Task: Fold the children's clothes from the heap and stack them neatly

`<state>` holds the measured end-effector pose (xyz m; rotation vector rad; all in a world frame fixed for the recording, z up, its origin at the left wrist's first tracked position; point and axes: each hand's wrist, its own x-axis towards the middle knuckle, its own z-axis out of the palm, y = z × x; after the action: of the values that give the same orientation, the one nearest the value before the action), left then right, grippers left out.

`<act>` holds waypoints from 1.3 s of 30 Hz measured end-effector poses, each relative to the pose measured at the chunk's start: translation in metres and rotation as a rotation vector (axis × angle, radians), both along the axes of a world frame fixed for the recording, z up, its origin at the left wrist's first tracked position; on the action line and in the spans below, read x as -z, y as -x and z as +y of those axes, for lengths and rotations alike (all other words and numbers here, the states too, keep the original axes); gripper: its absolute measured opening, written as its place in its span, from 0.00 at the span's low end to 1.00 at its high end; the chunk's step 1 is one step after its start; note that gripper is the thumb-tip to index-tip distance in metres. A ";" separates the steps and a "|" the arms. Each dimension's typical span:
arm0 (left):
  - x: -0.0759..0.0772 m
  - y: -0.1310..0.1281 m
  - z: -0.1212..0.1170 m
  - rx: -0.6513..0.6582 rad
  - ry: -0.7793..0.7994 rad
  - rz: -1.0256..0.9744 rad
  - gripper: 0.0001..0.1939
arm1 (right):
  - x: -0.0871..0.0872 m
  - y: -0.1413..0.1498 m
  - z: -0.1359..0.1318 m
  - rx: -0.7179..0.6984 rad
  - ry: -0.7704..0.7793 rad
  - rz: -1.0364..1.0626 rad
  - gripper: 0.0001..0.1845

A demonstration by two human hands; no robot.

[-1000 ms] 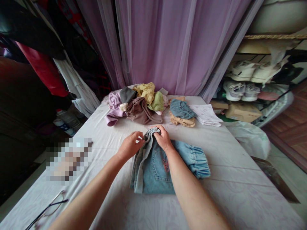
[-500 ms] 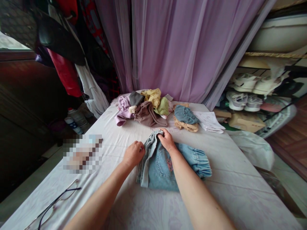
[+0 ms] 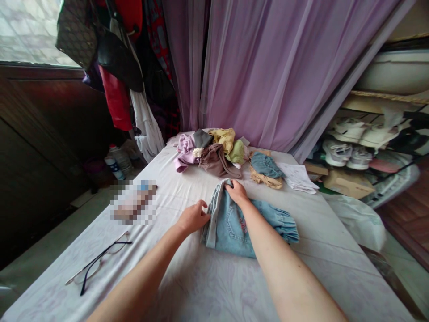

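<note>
Folded light-blue jeans [image 3: 217, 241] lie flat on the covered table or bed, with a stitched back pocket showing and a gathered elastic end pointing right. At the far left corner of the folded layers, my right hand [image 3: 237, 192] grips the fabric, its fingertips partly tucked inside the fold. My left hand [image 3: 192, 217] is beside the left folded edge. Its index finger is raised away from the thumb, and the thumb tip is at or just touching the denim.
A heap of crumpled clothes [image 3: 217, 161] lies at the back. Right of it are a blue-and-tan folded pile [image 3: 266, 165] and a white folded cloth [image 3: 298, 176]. Eyeglasses [image 3: 97, 259] and a blurred-out item [image 3: 134, 201] lie left. Shoes [image 3: 348, 152] fill a rack at right.
The view has shifted, so the scene sits further right. My left hand has loosened from the jeans' left edge, its fingers parting. My right hand keeps its hold at the far corner.
</note>
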<state>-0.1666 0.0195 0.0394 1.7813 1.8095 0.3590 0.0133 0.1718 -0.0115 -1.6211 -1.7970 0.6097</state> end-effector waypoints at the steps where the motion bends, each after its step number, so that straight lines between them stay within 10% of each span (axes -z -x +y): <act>1: 0.001 0.002 -0.006 0.004 0.004 -0.021 0.17 | 0.000 0.001 0.001 0.005 0.004 -0.013 0.11; 19: -0.001 0.006 -0.048 0.195 -0.044 0.100 0.05 | -0.019 0.020 -0.010 0.135 0.084 -0.264 0.16; 28: -0.015 -0.005 -0.049 0.010 0.079 0.036 0.28 | -0.032 0.022 -0.004 0.066 0.094 -0.305 0.17; 39: -0.020 0.014 -0.026 -0.061 0.076 0.220 0.28 | -0.052 0.028 0.023 0.039 -0.111 -0.190 0.16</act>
<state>-0.1808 -0.0070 0.0591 1.7736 2.0033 0.1184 -0.0143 0.1945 0.0400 -1.6802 -1.8934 0.3411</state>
